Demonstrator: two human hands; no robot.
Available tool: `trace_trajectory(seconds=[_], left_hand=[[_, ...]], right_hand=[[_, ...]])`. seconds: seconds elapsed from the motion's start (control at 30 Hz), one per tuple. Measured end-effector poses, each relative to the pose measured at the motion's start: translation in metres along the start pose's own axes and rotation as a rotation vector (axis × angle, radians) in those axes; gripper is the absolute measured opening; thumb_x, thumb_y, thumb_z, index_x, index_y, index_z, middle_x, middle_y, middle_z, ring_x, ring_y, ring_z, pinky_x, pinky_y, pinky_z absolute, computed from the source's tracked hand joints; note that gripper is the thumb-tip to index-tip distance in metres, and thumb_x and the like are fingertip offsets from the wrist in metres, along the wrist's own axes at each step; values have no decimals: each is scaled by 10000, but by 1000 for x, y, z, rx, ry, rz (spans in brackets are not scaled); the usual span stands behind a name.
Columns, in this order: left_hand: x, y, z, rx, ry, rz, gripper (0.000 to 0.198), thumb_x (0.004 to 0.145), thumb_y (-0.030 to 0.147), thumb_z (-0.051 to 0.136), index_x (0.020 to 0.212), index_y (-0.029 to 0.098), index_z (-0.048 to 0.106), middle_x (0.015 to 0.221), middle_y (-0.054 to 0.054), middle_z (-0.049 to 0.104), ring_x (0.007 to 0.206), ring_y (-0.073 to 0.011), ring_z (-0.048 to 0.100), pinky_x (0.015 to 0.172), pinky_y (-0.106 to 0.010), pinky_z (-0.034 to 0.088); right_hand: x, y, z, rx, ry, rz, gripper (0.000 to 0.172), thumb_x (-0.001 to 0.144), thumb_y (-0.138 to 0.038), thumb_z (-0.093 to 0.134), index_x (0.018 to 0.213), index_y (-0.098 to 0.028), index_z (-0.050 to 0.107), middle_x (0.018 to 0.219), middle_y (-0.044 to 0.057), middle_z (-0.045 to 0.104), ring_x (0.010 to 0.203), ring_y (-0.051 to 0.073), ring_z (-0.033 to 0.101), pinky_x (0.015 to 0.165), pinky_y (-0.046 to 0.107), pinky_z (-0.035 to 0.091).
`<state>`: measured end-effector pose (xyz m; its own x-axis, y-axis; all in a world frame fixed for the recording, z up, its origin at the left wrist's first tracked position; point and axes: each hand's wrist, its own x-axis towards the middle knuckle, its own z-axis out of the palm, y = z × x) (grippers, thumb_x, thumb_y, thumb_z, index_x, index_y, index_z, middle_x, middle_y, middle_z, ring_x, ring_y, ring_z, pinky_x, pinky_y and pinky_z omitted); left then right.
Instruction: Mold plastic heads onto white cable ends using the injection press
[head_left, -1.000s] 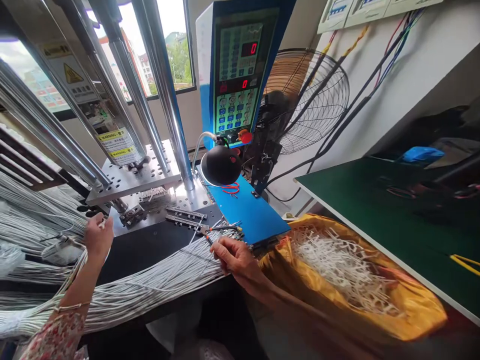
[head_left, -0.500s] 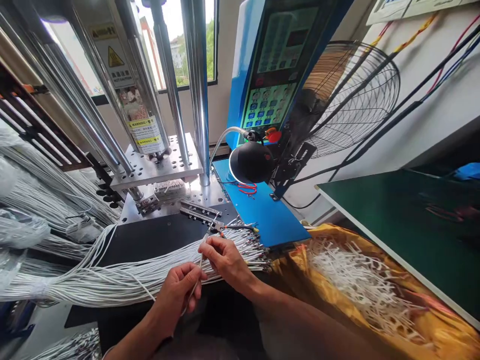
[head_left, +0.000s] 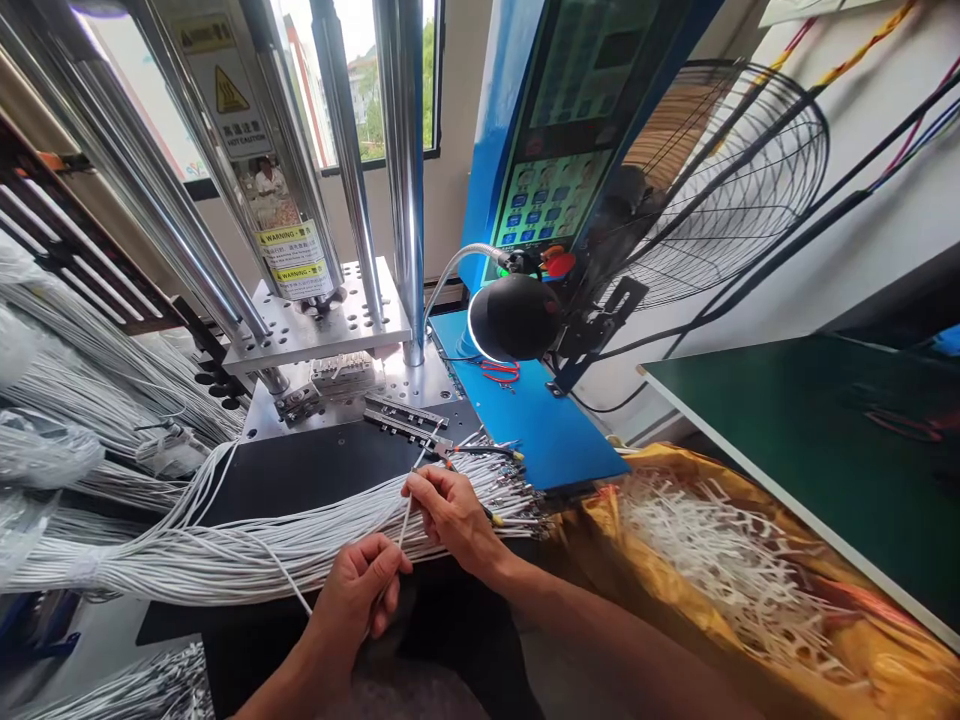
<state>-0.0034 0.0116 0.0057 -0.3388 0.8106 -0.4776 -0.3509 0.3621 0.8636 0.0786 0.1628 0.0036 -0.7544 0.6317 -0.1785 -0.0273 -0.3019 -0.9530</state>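
Observation:
A thin white cable [head_left: 407, 525] runs between my two hands. My left hand [head_left: 361, 582] is closed around its lower part, fingers curled. Higher up and to the right, my right hand [head_left: 452, 512] pinches the same cable between thumb and forefinger. The cable's upper end rises past the fingertips towards two slotted metal strips [head_left: 405, 420] on the black work surface. Just beyond my right hand lie cutting pliers [head_left: 444, 448] with dark handles. Beneath and behind both hands stretches a thick bundle of white cables [head_left: 247, 545], its metal-tipped ends gathered at the right.
A press with a steel plate [head_left: 322, 340] and upright rods stands ahead. A black lamp [head_left: 517, 318] sits over the blue table [head_left: 540, 430], before a control panel [head_left: 551, 200]. At right are a fan [head_left: 742, 180], a yellow sack [head_left: 675, 590] of white scraps and a green table [head_left: 810, 430].
My hands have moved slightly apart, so a longer stretch of cable shows between them. The cable's upper end now reaches over the metal strips. The whole view has shifted a little.

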Motion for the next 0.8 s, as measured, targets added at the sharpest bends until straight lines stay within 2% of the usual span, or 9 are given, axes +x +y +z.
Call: trace_trajectory(seconds=[0.17,0.3,0.4,0.47,0.53,0.63,0.7,0.73,0.8], left_hand=[[1,-1,-3,-4,21,-1,424,828,586,621,785,165,587,478,74,465,337,-31,307,357,-163,157],[-4,-4,-4,31,20,2,405,830,568,635,786,170,575,493,68,486,357,-38,347,367,-159,204],[-13,0,-8,64,25,26,370,826,524,670,802,164,589,506,58,506,387,-48,393,392,-160,275],[-17,11,-18,22,85,67,348,851,500,652,829,156,608,510,58,500,387,-48,395,396,-164,280],[-12,32,-37,-113,236,174,310,857,462,654,896,156,619,543,64,488,403,-47,401,400,-167,275],[16,76,-86,-299,590,434,283,803,380,681,949,153,597,627,64,469,466,-56,422,437,-180,315],[43,106,-124,-179,910,536,203,823,342,575,884,150,555,640,54,463,471,-65,406,460,-200,328],[57,119,-141,-139,995,542,155,835,309,525,854,155,527,635,51,459,469,-70,394,468,-210,324],[80,138,-167,-55,1078,526,121,830,269,493,791,154,500,613,31,476,492,-99,431,500,-250,355]], right_hand=[[4,2,5,79,29,43,360,827,-486,613,717,-143,623,559,-52,504,348,41,360,320,179,266],[11,3,5,151,38,56,372,811,-500,643,729,-137,632,518,-65,456,356,42,331,317,173,272],[20,-1,-5,159,106,10,389,791,-520,670,775,-132,652,550,-56,465,392,47,332,322,173,292],[26,-6,-17,144,180,-46,394,788,-528,674,817,-135,657,619,-34,516,429,54,373,339,175,321],[33,-12,-31,94,250,-107,387,801,-524,663,845,-140,655,670,-16,552,456,61,415,361,179,346],[49,-21,-47,-33,275,-166,349,813,-490,657,825,-141,647,639,-17,552,443,69,428,376,192,360],[66,-26,-48,-52,208,-147,323,792,-463,677,821,-143,638,589,-29,530,422,70,410,371,196,346],[77,-28,-46,-32,161,-127,315,771,-447,694,836,-144,635,589,-31,530,428,72,413,374,194,346],[105,-33,-33,31,68,-99,326,723,-412,724,896,-150,633,663,-18,567,478,79,456,402,193,380]])
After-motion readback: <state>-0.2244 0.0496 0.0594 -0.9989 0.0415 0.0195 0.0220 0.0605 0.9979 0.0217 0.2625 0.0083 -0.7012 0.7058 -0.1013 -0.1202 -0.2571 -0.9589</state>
